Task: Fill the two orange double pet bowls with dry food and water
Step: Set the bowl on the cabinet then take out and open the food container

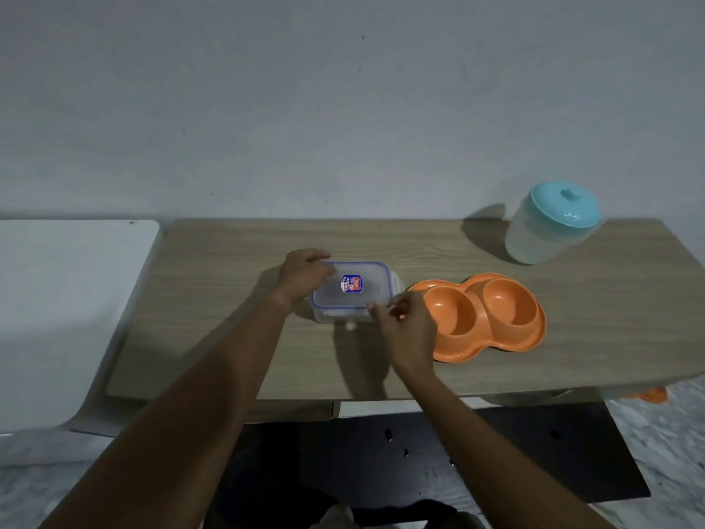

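Observation:
A clear plastic food container with a blue-rimmed lid and a sticker sits mid-table. My left hand rests on its left end, fingers curled over the lid's edge. At the container's near right corner my right hand has its fingertips at the lid's edge. Just to the right lies an orange double pet bowl, both cups showing no food or water. A translucent jug with a turquoise lid stands at the back right. A bit of another orange object peeks out below the table's right edge.
The wooden table stands against a grey wall. A white surface adjoins it on the left. A dark mat lies on the floor below the front edge.

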